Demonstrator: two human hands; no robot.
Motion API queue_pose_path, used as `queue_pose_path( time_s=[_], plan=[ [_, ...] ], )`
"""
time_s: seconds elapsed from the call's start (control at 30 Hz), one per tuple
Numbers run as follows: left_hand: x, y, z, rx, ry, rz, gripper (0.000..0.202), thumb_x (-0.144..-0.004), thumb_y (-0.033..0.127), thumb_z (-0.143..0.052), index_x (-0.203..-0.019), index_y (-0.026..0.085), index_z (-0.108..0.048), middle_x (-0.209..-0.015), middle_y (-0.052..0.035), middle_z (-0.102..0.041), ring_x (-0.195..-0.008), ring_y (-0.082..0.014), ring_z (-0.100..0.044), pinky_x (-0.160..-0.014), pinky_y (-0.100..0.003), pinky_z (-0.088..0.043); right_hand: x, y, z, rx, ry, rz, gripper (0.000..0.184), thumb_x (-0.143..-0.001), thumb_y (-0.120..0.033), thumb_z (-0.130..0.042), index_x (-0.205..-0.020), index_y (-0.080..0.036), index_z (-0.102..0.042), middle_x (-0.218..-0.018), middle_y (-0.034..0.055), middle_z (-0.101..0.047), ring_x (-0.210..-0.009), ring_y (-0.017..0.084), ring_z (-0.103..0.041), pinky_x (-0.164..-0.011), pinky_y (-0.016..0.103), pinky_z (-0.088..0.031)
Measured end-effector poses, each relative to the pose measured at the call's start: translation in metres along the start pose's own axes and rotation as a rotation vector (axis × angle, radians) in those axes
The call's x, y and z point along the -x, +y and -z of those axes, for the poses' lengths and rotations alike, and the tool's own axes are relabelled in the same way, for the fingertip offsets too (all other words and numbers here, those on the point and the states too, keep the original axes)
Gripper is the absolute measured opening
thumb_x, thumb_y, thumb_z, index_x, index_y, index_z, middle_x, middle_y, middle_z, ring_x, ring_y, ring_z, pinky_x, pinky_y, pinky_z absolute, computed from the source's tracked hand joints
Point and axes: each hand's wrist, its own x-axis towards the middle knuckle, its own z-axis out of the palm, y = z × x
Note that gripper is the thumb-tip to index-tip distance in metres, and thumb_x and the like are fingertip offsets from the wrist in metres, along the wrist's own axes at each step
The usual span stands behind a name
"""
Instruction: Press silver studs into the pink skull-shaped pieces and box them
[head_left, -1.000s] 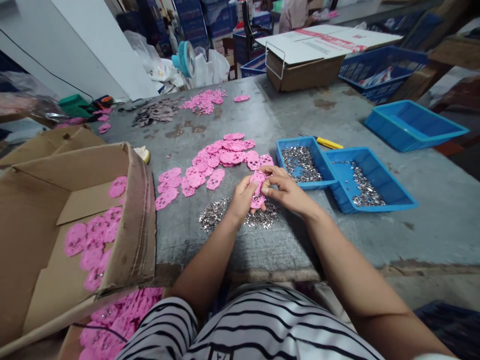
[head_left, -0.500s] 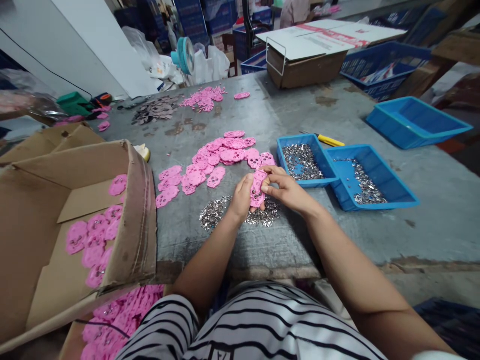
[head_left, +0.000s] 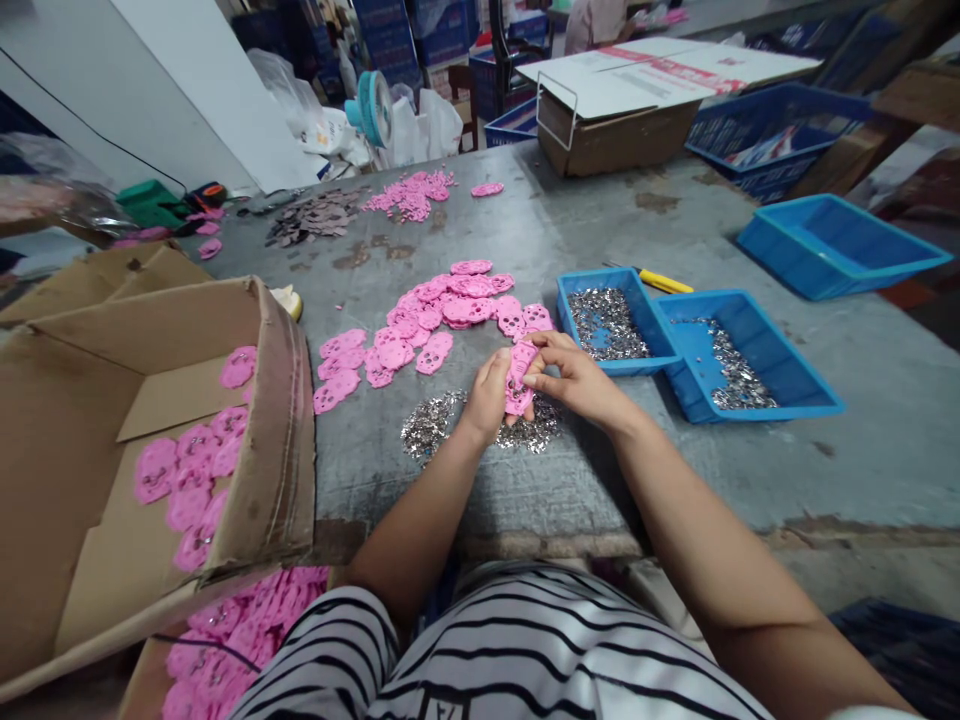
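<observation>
My left hand (head_left: 486, 396) and my right hand (head_left: 577, 378) both grip one pink skull-shaped piece (head_left: 518, 378), held upright between them above a loose heap of small silver metal parts (head_left: 442, 420) on the grey table (head_left: 570, 230). The right fingers pinch the piece's right edge. Just beyond my hands lies a spread of the same pink pieces (head_left: 427, 325). To the right stand two blue trays, the nearer-left tray (head_left: 607, 322) and the right tray (head_left: 739, 355), each holding silver parts.
An open cardboard box (head_left: 150, 450) with pink pieces stands at the left, with more pink pieces below it. A yellow knife (head_left: 658, 282) lies behind the trays. Another blue bin (head_left: 836, 245), a cardboard box (head_left: 615, 125), and far piles of pink and grey pieces sit further back.
The pink piece has turned more upright between my hands; both hands stay in the same place above the silver heap.
</observation>
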Motion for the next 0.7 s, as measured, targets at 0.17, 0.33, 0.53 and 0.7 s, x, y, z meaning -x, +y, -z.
queue_pose_path(
  time_s=[0.17,0.33,0.53,0.7],
  plan=[
    [-0.001,0.004,-0.002,0.091,-0.046,0.049,0.048,-0.082,0.054,-0.051,-0.103,0.011,-0.055,-0.048,0.0056,-0.049,-0.028,-0.0104,-0.044,-0.026,-0.019,-0.025,-0.001,0.001,-0.001,-0.058,0.023,-0.039,0.016,-0.076,-0.027,-0.073,-0.065,-0.021,-0.064,-0.115,0.0060,-0.061,-0.117,0.025,-0.052,-0.107,0.049,-0.036],
    [-0.001,0.009,0.000,0.151,-0.129,0.090,0.051,-0.073,0.037,-0.051,-0.116,0.010,-0.052,-0.058,0.0011,-0.058,-0.034,-0.0122,-0.052,-0.029,-0.019,-0.028,-0.001,-0.003,0.000,-0.179,0.065,-0.092,0.019,-0.078,-0.036,-0.073,-0.066,-0.022,-0.068,-0.108,0.0048,-0.060,-0.109,0.022,-0.055,-0.105,0.046,-0.040],
    [0.001,0.013,0.002,0.156,-0.176,0.106,0.060,-0.064,0.030,-0.054,-0.120,0.011,-0.049,-0.064,-0.0016,-0.064,-0.040,-0.0139,-0.057,-0.031,-0.020,-0.030,0.001,-0.008,0.000,-0.349,0.088,-0.170,0.017,-0.078,-0.038,-0.071,-0.071,-0.023,-0.070,-0.113,0.0051,-0.059,-0.103,0.021,-0.057,-0.087,0.041,-0.053],
    [0.004,0.017,0.001,0.120,-0.186,0.109,0.054,-0.062,0.025,-0.060,-0.113,0.012,-0.049,-0.067,-0.0021,-0.067,-0.041,-0.0127,-0.058,-0.032,-0.019,-0.030,0.001,-0.008,0.001,-0.355,0.222,-0.154,0.018,-0.081,-0.037,-0.068,-0.069,-0.024,-0.068,-0.108,0.0063,-0.063,-0.102,0.021,-0.060,-0.092,0.043,-0.052]
  ],
)
